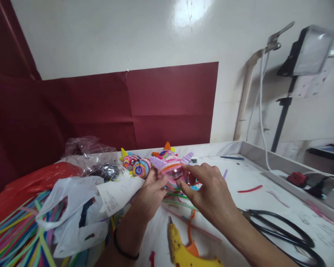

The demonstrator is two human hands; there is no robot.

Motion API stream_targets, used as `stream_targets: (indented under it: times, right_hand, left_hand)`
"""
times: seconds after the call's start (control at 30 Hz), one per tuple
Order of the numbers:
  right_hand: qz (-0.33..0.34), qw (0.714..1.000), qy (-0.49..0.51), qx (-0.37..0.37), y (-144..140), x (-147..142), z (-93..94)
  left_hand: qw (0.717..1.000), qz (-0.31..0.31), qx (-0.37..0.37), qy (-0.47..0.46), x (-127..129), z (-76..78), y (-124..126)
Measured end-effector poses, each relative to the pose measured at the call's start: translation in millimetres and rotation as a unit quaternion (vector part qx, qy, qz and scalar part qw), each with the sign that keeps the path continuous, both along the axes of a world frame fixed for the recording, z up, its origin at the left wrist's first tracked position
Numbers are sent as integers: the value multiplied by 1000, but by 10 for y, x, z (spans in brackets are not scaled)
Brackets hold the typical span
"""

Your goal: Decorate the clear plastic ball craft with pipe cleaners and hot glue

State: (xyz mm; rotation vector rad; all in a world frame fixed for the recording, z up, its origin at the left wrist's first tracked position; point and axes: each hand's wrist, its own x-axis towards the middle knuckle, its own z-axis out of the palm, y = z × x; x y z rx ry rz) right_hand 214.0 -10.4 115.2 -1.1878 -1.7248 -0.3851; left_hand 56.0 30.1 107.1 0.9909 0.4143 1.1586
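Observation:
A pink, orange and lilac pipe-cleaner figure [171, 160], with lilac ear-like points on top, is held up in front of me. A shiny clear dome [176, 173] sits in its front. My left hand [149, 194] grips the figure's left side, fingers partly behind it. My right hand [211, 187] has its thumb and forefinger at the right edge of the dome; its other fingers are curled. Just behind stand further pipe-cleaner figures, one with orange points [167, 146] and a multicoloured one with a spiral [140, 168].
A yellow glue gun [183, 246] lies in front, black-handled scissors [281, 230] to the right. Loose pipe cleaners [250, 189] are scattered about. At left are a pipe-cleaner bundle [11, 233], a white bag [72, 200], paper [119, 194] and a red bag [55, 174]. A raised rim [225, 148] edges the table.

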Motion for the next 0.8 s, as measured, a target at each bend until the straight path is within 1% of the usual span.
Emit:
stream_targets:
  times: [0.33,0.57,0.8]
  right_hand:
    - [-3,1000,-5,13,16,6,-10]
    - [-6,1000,-2,1,18,-4,-14]
    - [-1,1000,6,-10,32,-17,-23]
  left_hand:
    - [1000,7,-3,0,6,-28,14]
    - [999,20,-34,-12,16,-43,19]
    - [999,21,-45,-16,15,-63,32]
